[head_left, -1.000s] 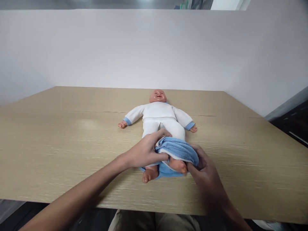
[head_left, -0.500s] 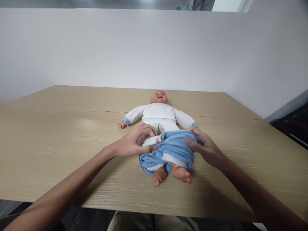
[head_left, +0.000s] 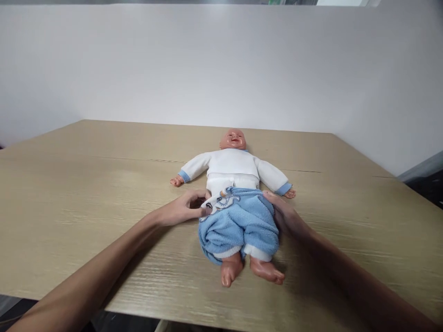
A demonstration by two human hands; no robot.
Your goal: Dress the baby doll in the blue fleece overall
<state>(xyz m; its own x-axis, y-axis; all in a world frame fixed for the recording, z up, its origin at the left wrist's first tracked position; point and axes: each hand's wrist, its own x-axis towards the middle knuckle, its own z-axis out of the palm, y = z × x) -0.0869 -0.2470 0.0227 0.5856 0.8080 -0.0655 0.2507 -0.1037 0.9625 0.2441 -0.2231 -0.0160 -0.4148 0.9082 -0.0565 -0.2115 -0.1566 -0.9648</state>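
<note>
A baby doll (head_left: pixel 232 161) lies on its back, head away from me and bare feet toward me. It has a white top with blue cuffs. Blue pants (head_left: pixel 242 221) with white leg hems and a white printed patch cover its legs up to the lower belly. My left hand (head_left: pixel 185 207) pinches the waist edge of the pants at the printed patch. On the other side, my right hand (head_left: pixel 284 212) grips the waistband, its fingers partly hidden behind the cloth. The doll's feet stick out of the leg openings.
The doll rests on a wide light wooden table (head_left: pixel 104 184) with a seam running across it. A pale wall (head_left: pixel 207 64) rises behind the far edge. A dark object (head_left: pixel 427 180) stands beyond the table at the right.
The pants have been drawn up the doll's legs to the lower belly, covering the white thighs and showing more of the print. Both feet lie nearer to me, and the view has tilted down.
</note>
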